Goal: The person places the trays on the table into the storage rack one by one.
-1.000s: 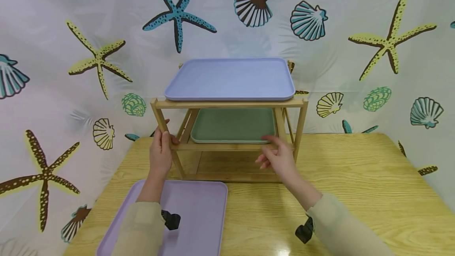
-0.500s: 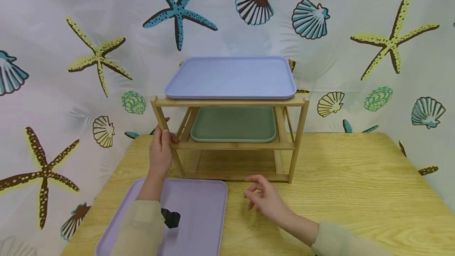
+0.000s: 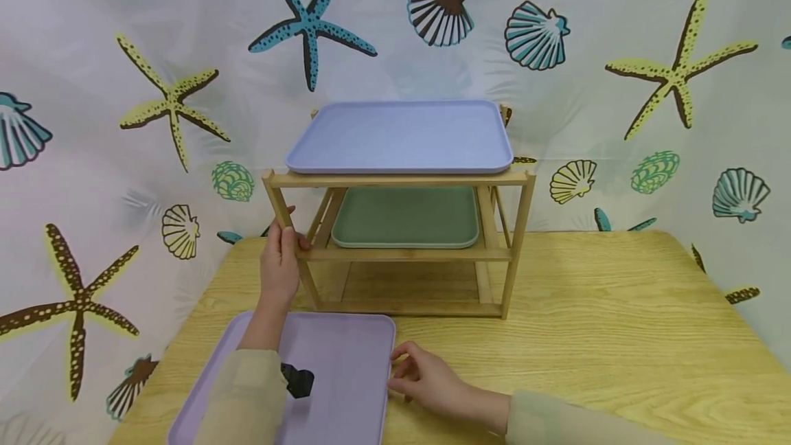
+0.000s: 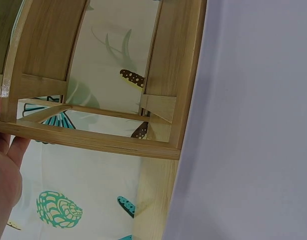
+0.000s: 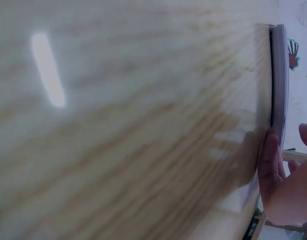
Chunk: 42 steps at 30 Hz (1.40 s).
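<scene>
My left hand [image 3: 279, 270] grips the left front post of a wooden three-tier rack [image 3: 408, 255]; in the left wrist view its fingers wrap the frame [image 4: 93, 141]. On the rack's top tier lies a light blue tray [image 3: 402, 136], and a green tray [image 3: 404, 218] sits on the tier below. A lilac tray [image 3: 346, 376] rests flat on the table at the front left, partly under my left forearm. Beside its right edge is my right hand [image 3: 429, 384], fingers loosely bent. The right wrist view shows a thumb and fingertips right at the tray's rim [image 5: 279, 75].
The rack stands toward the back of a wood-grain table [image 3: 618, 335]. Behind it and at both sides hangs a pale curtain [image 3: 395, 74] printed with starfish and shells. A small black wrist camera [image 3: 299, 382] on my left sleeve hangs over the lilac tray.
My right hand has left the green tray's front edge and come down and leftward to the lilac tray's right edge. The left hand keeps its hold on the rack.
</scene>
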### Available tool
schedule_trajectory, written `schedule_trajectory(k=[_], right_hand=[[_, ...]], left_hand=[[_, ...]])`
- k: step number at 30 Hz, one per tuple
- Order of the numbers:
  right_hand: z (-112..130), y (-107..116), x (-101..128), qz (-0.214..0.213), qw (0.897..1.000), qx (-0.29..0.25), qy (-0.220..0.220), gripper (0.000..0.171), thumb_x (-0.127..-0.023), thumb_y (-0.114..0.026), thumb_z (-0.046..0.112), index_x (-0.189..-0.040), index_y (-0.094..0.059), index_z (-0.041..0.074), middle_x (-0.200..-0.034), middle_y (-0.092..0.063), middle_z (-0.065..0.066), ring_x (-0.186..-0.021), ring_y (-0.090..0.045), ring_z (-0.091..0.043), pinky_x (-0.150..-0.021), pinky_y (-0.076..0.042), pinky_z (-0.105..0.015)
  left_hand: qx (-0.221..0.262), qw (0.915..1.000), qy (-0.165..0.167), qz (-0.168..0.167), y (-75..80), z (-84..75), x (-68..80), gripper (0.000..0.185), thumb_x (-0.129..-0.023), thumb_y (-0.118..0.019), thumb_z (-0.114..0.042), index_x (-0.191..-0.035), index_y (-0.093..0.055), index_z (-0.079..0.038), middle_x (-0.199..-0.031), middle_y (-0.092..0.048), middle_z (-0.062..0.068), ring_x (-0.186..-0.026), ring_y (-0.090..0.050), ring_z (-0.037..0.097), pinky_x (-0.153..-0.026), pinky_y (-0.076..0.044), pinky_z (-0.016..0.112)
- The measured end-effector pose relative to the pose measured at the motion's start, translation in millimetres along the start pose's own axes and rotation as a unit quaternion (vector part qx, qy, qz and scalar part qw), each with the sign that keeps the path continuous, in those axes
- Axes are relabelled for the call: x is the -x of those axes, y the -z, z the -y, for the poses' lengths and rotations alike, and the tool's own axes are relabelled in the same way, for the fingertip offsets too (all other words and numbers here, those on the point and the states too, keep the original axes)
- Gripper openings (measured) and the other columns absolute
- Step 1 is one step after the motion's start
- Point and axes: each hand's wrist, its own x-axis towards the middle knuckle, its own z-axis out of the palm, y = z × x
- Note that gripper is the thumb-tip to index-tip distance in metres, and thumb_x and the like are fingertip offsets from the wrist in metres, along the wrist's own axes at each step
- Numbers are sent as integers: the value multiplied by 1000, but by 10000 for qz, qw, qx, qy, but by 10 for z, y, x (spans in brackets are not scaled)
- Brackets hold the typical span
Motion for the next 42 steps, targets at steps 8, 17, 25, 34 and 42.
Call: schedule_trajectory(k=[8, 17, 25, 34, 42], right_hand=[[9, -143, -77, -320, 9959, 834, -143, 31, -83, -78, 16, -106, -59, 8, -79, -56, 7, -57, -50, -3, -56, -42, -21], [23, -188, -89, -678, 9932, 913, -257, 36, -76, -82, 8, -104, -60, 5, -74, -57, 4, -59, -47, -4, -58, -42, -23], [37, -172, -99, -751, 9954, 397, -445, 38, -74, -75, -8, -105, -57, 1, -70, -53, 0, -55, -51, -9, -49, -46, -22], [42, -156, -58, -607, 9967, -77, -530, 39, -79, -61, -13, -114, -52, 1, -70, -53, -3, -48, -56, -12, -42, -49, -27], [37, -138, 20, -317, 9933, -998, -495, 41, -91, -50, -8, -130, -41, 0, -83, -58, -9, -57, -58, -18, -46, -51, -33]], left_hand=[[-17, 10000, 26, 64, 13, -10, 0, 38, -108, -32, -20, -141, -43, -4, -86, -53, 27, -84, -56, 32, -80, -44, 30], [0, 9999, 93, 139, 4, -30, 3, 39, -108, -31, -20, -141, -43, -4, -88, -53, 30, -87, -55, 37, -82, -43, 33], [-29, 10000, 41, 81, 29, -27, -8, 38, -108, -32, -19, -141, -43, -4, -87, -54, 30, -84, -57, 30, -81, -44, 31], [-87, 9999, 12, 94, 38, -10, -18, 39, -108, -31, -20, -141, -43, -3, -86, -54, 26, -83, -56, 26, -80, -43, 28], [-155, 9998, 49, 111, 21, -1, -19, 39, -108, -31, -21, -141, -43, -5, -85, -55, 23, -84, -58, 26, -80, -44, 27]])
